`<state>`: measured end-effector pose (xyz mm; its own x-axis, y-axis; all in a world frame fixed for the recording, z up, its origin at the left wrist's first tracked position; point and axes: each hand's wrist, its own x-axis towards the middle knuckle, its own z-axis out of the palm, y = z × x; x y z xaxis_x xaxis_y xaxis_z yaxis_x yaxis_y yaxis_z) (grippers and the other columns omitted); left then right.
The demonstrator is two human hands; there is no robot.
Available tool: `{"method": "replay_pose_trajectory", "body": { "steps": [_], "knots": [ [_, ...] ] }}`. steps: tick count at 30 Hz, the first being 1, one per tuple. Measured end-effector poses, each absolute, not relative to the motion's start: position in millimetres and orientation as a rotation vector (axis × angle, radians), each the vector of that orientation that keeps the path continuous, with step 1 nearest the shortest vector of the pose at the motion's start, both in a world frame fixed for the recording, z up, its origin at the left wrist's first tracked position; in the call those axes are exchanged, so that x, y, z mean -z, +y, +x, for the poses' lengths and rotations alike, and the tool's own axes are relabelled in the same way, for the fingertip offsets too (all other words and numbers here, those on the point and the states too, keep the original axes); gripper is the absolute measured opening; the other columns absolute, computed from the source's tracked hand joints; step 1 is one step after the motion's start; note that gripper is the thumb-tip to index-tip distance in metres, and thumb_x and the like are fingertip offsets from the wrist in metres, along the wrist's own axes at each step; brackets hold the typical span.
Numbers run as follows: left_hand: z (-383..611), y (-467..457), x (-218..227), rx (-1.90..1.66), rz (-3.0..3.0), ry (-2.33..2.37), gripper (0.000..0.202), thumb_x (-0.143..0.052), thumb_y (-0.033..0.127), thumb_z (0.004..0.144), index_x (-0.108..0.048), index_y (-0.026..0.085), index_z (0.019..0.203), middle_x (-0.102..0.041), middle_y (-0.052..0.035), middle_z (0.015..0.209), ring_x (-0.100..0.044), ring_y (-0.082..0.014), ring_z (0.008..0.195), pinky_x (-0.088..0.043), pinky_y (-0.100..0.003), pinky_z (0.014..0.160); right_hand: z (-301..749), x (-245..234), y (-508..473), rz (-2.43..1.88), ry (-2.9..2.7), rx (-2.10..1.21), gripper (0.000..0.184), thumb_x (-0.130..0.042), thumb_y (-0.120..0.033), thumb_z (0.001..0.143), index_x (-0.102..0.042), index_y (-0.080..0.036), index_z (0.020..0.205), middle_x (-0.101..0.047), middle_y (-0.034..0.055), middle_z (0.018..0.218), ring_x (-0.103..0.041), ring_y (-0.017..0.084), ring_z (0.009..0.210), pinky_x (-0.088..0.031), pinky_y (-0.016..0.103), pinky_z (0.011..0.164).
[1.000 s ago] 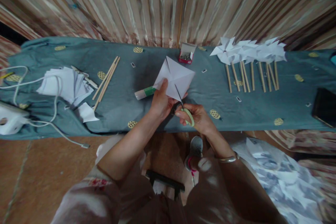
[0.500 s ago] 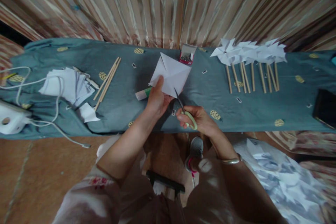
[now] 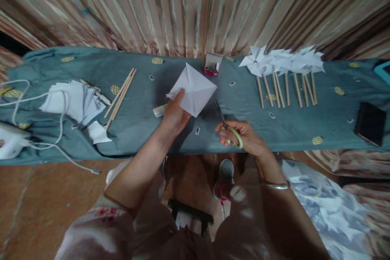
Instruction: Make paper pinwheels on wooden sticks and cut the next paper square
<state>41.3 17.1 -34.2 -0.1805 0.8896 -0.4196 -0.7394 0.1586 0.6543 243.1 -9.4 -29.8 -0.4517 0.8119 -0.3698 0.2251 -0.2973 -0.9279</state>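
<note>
My left hand [image 3: 176, 115] pinches a creased square of white paper [image 3: 199, 87] near its left corner, thumb on top, above the middle of the table. Slits run in from some of the paper's corners. Right of the paper, my right hand [image 3: 239, 135] is closed around the green handles of a pair of scissors [image 3: 224, 115]. The scissor blades point up and left, apart from the paper. Partly hidden behind my left hand lies a glue-stick-like tube [image 3: 159, 110]. Beyond the paper stands a small red box [image 3: 211, 68] of metal pins or tacks.
Several paper pinwheels [image 3: 283, 63] on wooden sticks lie at the right. At the left are loose sticks [image 3: 122, 93], a stack of paper squares [image 3: 71, 99] and a white power strip [image 3: 12, 140] with cables. A dark phone-like object [image 3: 370, 124] lies far right; a bag of pinwheels [image 3: 329, 203] sits below.
The scissors have come away from the paper's lower corner as my right hand moved right and slightly down. My left hand has shifted slightly left with the paper.
</note>
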Motion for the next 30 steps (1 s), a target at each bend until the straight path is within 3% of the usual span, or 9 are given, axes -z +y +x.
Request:
{"method": "replay_pose_trajectory", "body": {
  "steps": [9, 15, 20, 24, 26, 30],
  "knots": [
    [62.3, 4.8, 47.0, -1.307, 0.427, 0.961, 0.014, -0.065, 0.019, 0.081, -0.07, 0.012, 0.092, -0.076, -0.0105, 0.093, -0.068, -0.0276, 0.108, -0.048, -0.041, 0.102, 251.4, 36.4, 5.4, -1.398, -1.25, -1.161, 0.042, -0.084, -0.052, 0.059, -0.068, -0.021, 0.081, -0.064, -0.0038, 0.062, -0.055, 0.011, 0.055, -0.045, 0.024, 0.053],
    [66.7, 0.1, 57.2, -1.196, 0.556, 0.999, 0.014, -0.071, 0.027, 0.075, -0.072, 0.014, 0.08, -0.076, -0.0081, 0.081, -0.069, -0.0308, 0.101, -0.051, -0.043, 0.096, 248.0, 30.6, 7.3, -1.378, -1.254, -1.212, 0.04, -0.088, -0.043, 0.053, -0.066, -0.023, 0.079, -0.062, -0.0046, 0.065, -0.053, 0.011, 0.06, -0.044, 0.025, 0.056],
    [66.9, 0.9, 51.3, -1.113, 0.443, 0.943, 0.027, -0.073, 0.033, 0.077, -0.072, 0.014, 0.096, -0.076, -0.0104, 0.088, -0.067, -0.0332, 0.108, -0.05, -0.046, 0.098, 246.1, 32.6, 7.4, -1.384, -1.268, -1.255, 0.037, -0.086, -0.04, 0.053, -0.064, -0.022, 0.077, -0.054, -0.0069, 0.059, -0.041, 0.008, 0.052, -0.033, 0.023, 0.049],
    [65.7, -0.2, 37.2, -1.09, 0.327, 0.745, 0.053, -0.048, 0.063, 0.09, -0.069, 0.019, 0.11, -0.076, -0.0105, 0.098, -0.061, -0.0344, 0.12, -0.05, -0.05, 0.1, 243.2, 35.5, 8.3, -1.374, -1.196, -1.205, 0.036, -0.084, -0.041, 0.055, -0.062, -0.023, 0.076, -0.047, -0.0084, 0.056, -0.036, 0.007, 0.05, -0.029, 0.023, 0.047],
    [66.1, -1.9, 32.5, -1.086, 0.328, 0.711, 0.062, -0.039, 0.07, 0.09, -0.068, 0.019, 0.112, -0.075, -0.0113, 0.103, -0.059, -0.0338, 0.123, -0.05, -0.05, 0.1, 240.5, 38.3, 9.1, -1.377, -1.153, -1.175, 0.037, -0.082, -0.043, 0.055, -0.06, -0.023, 0.077, -0.046, -0.0089, 0.056, -0.034, 0.007, 0.049, -0.028, 0.023, 0.047],
    [69.9, -5.9, 31.0, -1.12, 0.355, 0.675, 0.055, -0.052, 0.065, 0.087, -0.066, 0.019, 0.114, -0.071, -0.0116, 0.117, -0.056, -0.0327, 0.128, -0.048, -0.047, 0.104, 234.4, 43.5, 10.1, -1.398, -1.136, -1.124, 0.035, -0.078, -0.044, 0.059, -0.058, -0.024, 0.08, -0.045, -0.009, 0.056, -0.036, 0.008, 0.05, -0.03, 0.024, 0.049]
  ]
}}
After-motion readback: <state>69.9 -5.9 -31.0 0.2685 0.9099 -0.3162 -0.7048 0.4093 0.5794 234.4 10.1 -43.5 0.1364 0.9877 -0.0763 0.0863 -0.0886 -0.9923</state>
